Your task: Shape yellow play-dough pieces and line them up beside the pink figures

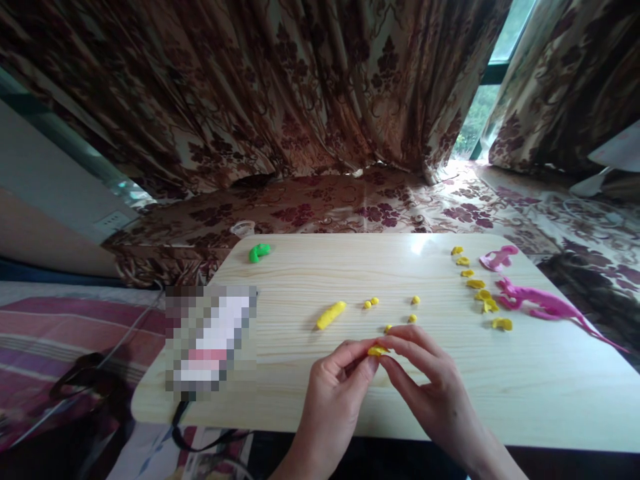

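Note:
Over the front of the table, a small yellow modelling clay piece (pixel 377 351) is pinched between the thumb and fingers of my left hand (pixel 337 383). My right hand (pixel 433 380) has its thumb and fingertips at the same piece from the right, closed around its edge. Just beyond my fingers are several little yellow clay balls (pixel 413 319), one partly covered by my right fingers. A thick yellow clay roll (pixel 331 315) lies to the left of them. Flattened, curled yellow clay pieces (pixel 475 285) form a line on the right side.
The pale wooden table (pixel 280 373) carries a pink lizard-shaped figure (pixel 545 302) and a pink clay piece (pixel 499 258) at right. A green clay piece (pixel 259 253) sits at the far left corner. A pixelated object (pixel 215 340) lies at the left edge; patterned curtains (pixel 340 87) hang behind.

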Available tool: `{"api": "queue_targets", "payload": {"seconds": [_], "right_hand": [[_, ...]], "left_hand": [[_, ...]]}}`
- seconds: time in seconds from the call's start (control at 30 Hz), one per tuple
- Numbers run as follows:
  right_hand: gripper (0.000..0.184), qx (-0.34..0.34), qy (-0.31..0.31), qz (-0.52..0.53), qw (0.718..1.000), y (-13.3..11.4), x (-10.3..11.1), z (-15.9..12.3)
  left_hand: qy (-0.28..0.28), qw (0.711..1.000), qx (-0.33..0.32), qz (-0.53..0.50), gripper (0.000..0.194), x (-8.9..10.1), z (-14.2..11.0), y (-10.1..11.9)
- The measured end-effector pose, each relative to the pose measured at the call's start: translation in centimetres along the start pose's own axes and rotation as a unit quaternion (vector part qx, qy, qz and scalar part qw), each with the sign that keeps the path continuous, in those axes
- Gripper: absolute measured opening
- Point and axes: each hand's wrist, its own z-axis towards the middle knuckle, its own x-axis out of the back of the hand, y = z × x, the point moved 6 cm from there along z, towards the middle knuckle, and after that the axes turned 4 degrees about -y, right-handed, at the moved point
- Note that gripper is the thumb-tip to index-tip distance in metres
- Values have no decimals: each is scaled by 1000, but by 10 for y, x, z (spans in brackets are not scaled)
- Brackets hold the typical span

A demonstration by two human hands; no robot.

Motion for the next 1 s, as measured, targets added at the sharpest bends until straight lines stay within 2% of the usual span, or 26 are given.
{"api": "queue_targets", "payload": {"seconds": [0.13, 0.23, 0.4, 0.53, 0.63, 0.77, 0.87, 1.0], "right_hand": [[20, 0, 30, 38, 999, -3, 1, 3], [17, -11, 26, 53, 998, -4, -1, 5], [11, -21, 47, 44, 998, -5, -2, 3], [9, -41, 73, 57, 995, -2, -7, -1], [8, -64, 87, 82, 991, 2, -9, -3], [7, -77, 104, 101, 986, 5, -5, -3], [8, -75, 104, 103, 986, 4, -3, -2], [8, -73, 100, 103, 987, 1, -3, -2]], "left_hand": [[45, 996, -21, 68, 22, 7, -1, 3], [50, 981, -112, 148, 13, 7, -2, 12], [100, 915, -278, 277, 18, 5, -9, 27], [127, 860, -357, 341, 18, 1, -14, 32], [121, 850, -363, 363, 21, -1, -16, 31], [117, 874, -324, 342, 32, 2, -16, 32], [113, 888, -301, 329, 25, 5, -14, 33], [115, 888, -307, 322, 15, 4, -12, 33]]}}
